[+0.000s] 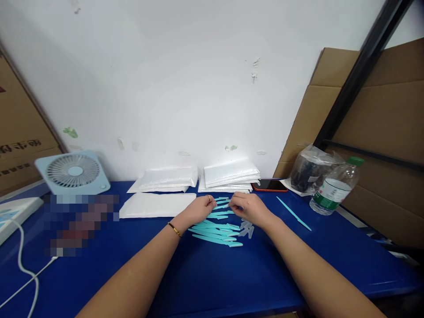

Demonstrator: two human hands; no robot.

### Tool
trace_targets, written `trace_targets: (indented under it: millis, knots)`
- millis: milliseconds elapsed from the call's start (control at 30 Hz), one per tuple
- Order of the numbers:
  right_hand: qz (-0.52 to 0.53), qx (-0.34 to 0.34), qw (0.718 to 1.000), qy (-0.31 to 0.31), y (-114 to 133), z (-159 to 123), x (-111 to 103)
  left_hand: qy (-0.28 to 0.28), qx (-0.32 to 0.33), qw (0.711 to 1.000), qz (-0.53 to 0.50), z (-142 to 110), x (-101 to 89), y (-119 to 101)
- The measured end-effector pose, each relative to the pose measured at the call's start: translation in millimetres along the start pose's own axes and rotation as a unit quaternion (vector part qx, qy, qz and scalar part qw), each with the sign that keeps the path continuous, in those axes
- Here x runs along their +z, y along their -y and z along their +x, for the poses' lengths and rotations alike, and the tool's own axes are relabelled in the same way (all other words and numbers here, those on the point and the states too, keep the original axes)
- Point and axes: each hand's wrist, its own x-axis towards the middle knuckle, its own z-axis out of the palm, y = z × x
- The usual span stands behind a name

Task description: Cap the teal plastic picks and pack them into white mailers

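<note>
Nearest, two bare forearms reach over the blue table, a thin bracelet on the left wrist; the left hand and right hand sit close together, each pinching an end of one teal razor held between them just above the pile; whether a clear cap is on it I cannot tell. Beneath the hands lies the heap of teal razors, roughly a dozen, overlapping too much for a sure count; a few clear caps sit beside it, perhaps three or four; one stray razor lies apart to the right. The likely slip, as I judge it, is a forearm sweeping the loose heap and scattering pieces toward the table edge, or the thin razor twisting out of so light a pinch. Farther back: three stacks of white mailers; one phone; one water bottle; one bagged dark bundle; one small fan at left.
</note>
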Motion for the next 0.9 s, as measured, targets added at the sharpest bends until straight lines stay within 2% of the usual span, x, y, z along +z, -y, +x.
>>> trace_targets:
  millis: [100, 200, 233, 300, 367, 400, 500, 567, 767, 900]
  knots:
    - [0.021, 0.005, 1.000, 0.000, -1.0, 2.1, 4.0, -0.032, 0.022, 0.999, 0.026, -1.1, 0.9, -2.7]
    - [0.053, 0.066, 0.996, -0.017, -12.6, 1.8, 5.2, -0.117, 0.057, 0.987, 0.098, -3.1, -1.8, -4.9]
    - [0.067, 0.093, 0.993, -0.016, -18.0, 0.7, 4.1, -0.120, 0.069, 0.983, 0.121, -3.9, -3.3, -5.0]
    - [0.104, 0.142, 0.984, 0.003, -28.8, -3.4, -0.6, -0.064, 0.086, 0.982, 0.153, -5.5, -6.1, -4.0]
    - [0.145, 0.172, 0.973, 0.049, -37.4, -9.1, -7.8, 0.003, 0.095, 0.980, 0.173, -6.7, -7.2, -1.5]
    - [0.164, 0.177, 0.967, 0.082, -40.4, -12.1, -11.3, 0.019, 0.096, 0.978, 0.183, -6.9, -7.1, 0.1]
    - [0.198, 0.164, 0.947, 0.192, -44.0, -18.8, -16.9, 0.020, 0.088, 0.975, 0.205, -6.1, -5.0, 4.4]
    - [0.198, 0.153, 0.942, 0.225, -43.2, -20.1, -14.9, 0.021, 0.090, 0.972, 0.217, -5.1, -3.5, 5.6]
    - [0.140, 0.156, 0.961, 0.182, -36.8, -15.3, -2.8, -0.010, 0.112, 0.960, 0.257, -3.9, -2.0, 2.6]
    - [0.200, 0.155, 0.954, 0.159, -33.6, -13.3, -1.4, -0.033, 0.129, 0.956, 0.261, -2.8, -3.5, 0.8]
